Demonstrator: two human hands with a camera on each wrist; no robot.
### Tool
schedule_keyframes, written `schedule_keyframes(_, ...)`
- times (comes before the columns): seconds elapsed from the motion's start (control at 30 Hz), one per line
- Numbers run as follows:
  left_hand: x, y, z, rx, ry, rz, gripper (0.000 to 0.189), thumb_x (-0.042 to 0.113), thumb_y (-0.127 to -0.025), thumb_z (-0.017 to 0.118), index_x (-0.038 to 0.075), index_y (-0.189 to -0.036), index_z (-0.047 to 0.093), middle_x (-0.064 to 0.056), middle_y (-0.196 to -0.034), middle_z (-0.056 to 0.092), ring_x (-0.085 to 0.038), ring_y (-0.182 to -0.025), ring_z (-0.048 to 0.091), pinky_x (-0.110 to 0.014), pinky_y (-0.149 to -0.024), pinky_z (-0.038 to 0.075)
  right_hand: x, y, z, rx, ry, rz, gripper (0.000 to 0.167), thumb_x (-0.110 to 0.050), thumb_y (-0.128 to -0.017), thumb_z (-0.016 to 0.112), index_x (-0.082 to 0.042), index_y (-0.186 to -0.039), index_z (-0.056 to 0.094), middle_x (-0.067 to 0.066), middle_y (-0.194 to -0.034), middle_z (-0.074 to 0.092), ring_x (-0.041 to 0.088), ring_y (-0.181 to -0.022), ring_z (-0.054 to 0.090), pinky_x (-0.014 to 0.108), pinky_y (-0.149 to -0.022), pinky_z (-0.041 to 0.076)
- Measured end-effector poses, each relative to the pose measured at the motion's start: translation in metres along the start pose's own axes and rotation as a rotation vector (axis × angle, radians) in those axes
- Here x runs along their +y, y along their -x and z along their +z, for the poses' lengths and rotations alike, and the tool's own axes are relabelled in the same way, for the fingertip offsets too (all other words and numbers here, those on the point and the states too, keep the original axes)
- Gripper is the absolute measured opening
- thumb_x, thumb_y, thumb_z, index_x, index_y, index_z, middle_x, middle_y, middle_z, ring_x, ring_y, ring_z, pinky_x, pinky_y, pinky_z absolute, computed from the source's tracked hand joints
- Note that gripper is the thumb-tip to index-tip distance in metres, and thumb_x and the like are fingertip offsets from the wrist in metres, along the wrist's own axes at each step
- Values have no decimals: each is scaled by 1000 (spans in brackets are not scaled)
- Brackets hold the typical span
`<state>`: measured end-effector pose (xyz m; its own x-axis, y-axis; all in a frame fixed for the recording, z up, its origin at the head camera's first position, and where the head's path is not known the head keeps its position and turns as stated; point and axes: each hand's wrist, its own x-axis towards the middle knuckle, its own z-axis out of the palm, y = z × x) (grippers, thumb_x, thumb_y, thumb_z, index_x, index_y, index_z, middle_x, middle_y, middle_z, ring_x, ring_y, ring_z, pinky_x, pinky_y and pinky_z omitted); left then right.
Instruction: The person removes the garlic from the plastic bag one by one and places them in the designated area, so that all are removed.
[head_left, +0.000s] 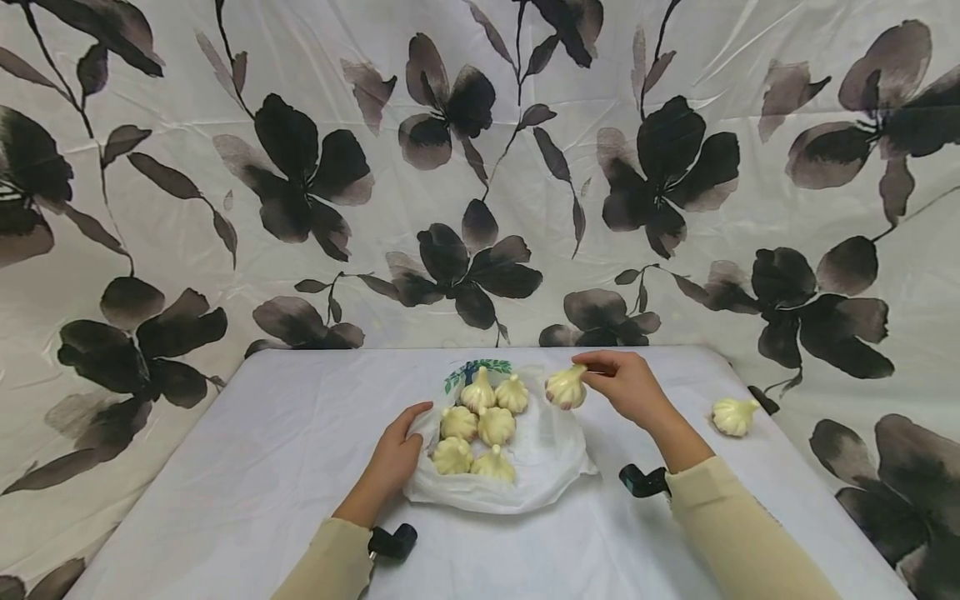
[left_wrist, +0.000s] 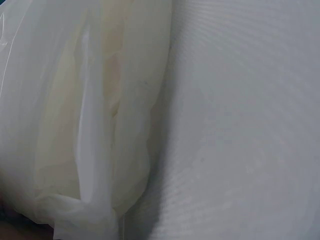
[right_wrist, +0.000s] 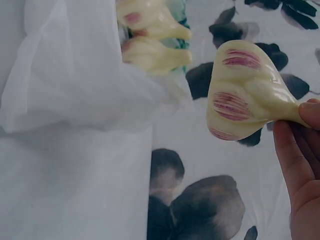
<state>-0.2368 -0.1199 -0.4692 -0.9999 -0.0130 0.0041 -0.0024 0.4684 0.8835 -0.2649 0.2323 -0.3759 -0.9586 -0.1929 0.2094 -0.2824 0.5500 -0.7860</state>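
Observation:
A white plastic bag (head_left: pixel 517 498) lies spread open on the table with several garlic bulbs (head_left: pixel 497 426) grouped in its left part. At the bag's left edge my left hand (head_left: pixel 393 454) grips the plastic, thumb on the near side. Folds of the bag (left_wrist: pixel 135 110) fill the left half of the left wrist view and hide most of that hand. My right hand (head_left: pixel 628 390) pinches one garlic bulb (right_wrist: pixel 240 92) by its stem, above the bag's far right side. Purple streaks mark the bulb's pale yellow skin.
Another garlic bulb (head_left: pixel 733 417) lies by the table's right edge, beyond my right wrist. A white cloth covers the table (head_left: pixel 247 467). Behind it hangs a curtain (head_left: pixel 555 208) with dark flowers. A green print (head_left: pixel 480 366) shows at the bag's far side.

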Motion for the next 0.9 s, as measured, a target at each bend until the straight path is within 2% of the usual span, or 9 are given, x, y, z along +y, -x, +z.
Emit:
schedule_keyframes(0.47, 1, -1, 0, -11, 1, -16, 56, 3, -92, 36, 20, -145, 43, -10, -156, 36, -35, -147, 26, -59, -117, 22, 21, 3, -30, 79, 56, 43, 32, -17, -94, 60, -14, -125, 66, 12, -131, 62, 30, -118, 61, 45, -93, 53)
schedule_keyframes(0.7, 1, -3, -1, -15, 0, -11, 56, 3, -92, 36, 20, -145, 44, -10, -156, 36, -35, -146, 26, -59, -117, 22, 34, 5, -44, 144, 128, 49, 30, -16, -94, 60, -11, -123, 67, 15, -126, 65, 33, -115, 62, 40, -86, 55)
schedule_keyframes(0.9, 2, -5, -1, -17, 3, -19, 56, 3, -92, 36, 21, -145, 43, -10, -156, 35, -35, -146, 26, -59, -117, 22, 45, 9, -55, 182, 149, 87, 31, -15, -95, 59, -10, -125, 66, 17, -128, 63, 35, -118, 60, 40, -87, 53)
